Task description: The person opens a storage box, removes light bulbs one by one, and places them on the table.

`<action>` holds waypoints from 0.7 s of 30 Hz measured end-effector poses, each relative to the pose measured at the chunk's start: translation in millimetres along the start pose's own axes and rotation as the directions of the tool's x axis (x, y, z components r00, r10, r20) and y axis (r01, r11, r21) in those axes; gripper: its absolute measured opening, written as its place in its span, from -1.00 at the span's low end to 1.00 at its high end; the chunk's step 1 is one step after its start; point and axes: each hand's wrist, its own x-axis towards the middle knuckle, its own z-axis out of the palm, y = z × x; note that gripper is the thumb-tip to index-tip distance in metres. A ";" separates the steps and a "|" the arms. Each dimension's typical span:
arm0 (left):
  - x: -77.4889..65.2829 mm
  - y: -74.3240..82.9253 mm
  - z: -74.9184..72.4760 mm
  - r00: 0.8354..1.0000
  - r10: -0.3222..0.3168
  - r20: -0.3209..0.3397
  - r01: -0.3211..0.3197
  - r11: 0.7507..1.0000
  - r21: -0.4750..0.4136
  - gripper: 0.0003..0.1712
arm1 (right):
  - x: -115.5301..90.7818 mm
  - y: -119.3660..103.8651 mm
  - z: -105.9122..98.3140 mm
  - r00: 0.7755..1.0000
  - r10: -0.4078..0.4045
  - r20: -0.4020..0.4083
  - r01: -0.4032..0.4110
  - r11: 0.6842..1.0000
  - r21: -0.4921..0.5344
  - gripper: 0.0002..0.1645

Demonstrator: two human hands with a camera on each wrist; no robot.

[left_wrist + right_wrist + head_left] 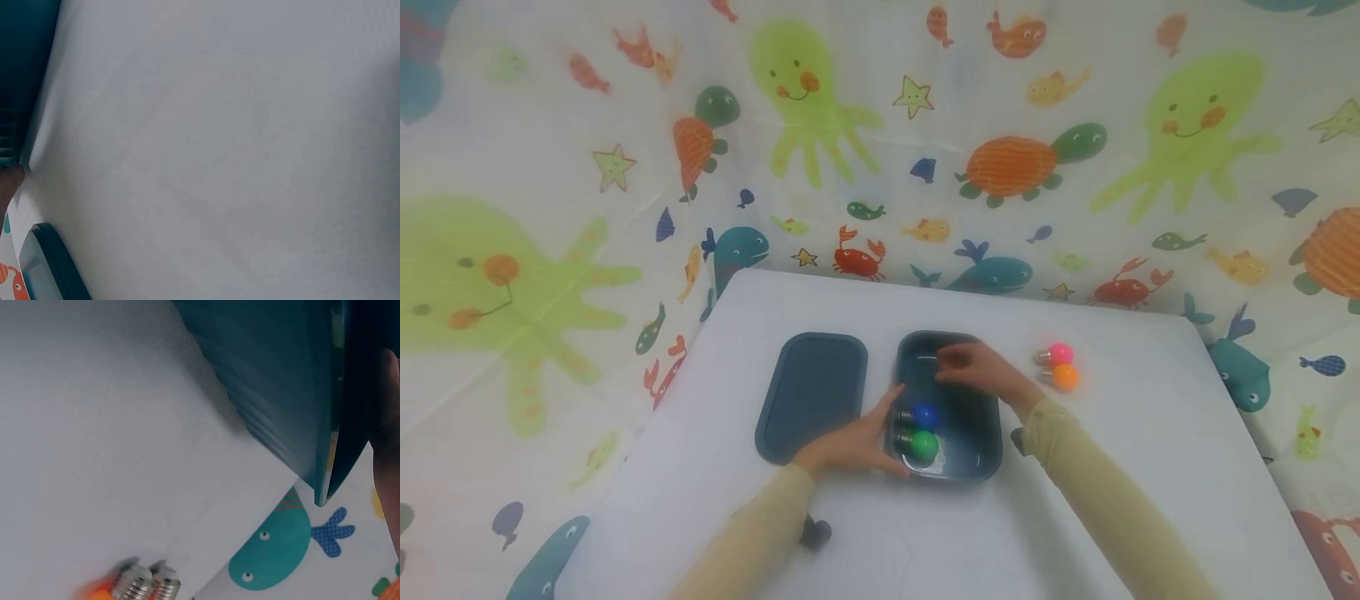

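A dark blue-grey box (950,477) stands uncovered on the white table. Inside, along its left side, lie a blue light bulb (925,415) and a green light bulb (923,446), their screw bases pointing left. My left hand (853,442) rests against the left side of the box, thumb and forefinger spread along it. Over the far part of the box is my right hand (977,368), its fingers bent together; whether anything lies between them is hidden. To the right of the box, a pink bulb (1061,354) and an orange bulb (1065,377) lie side by side.
A flat dark lid (812,392) lies left of the box, partly behind my left hand. The white table (1120,475) extends around these things. A curtain (887,133) printed with sea animals hangs behind and beside the table.
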 end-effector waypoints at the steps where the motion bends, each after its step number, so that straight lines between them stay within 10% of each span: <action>1: 0.5 0.2 0.2 1.000 0.001 -0.001 -0.001 1.000 -0.001 0.51 | 1.0 -0.3 1.1 1.000 0.006 0.011 -0.006 1.000 -0.007 -0.35; 21: 7.9 4.2 3.7 1.000 -0.021 -0.014 0.021 1.000 0.016 0.49 | 9.4 5.2 12.0 0.980 -0.033 0.195 0.063 0.987 -0.151 -0.35</action>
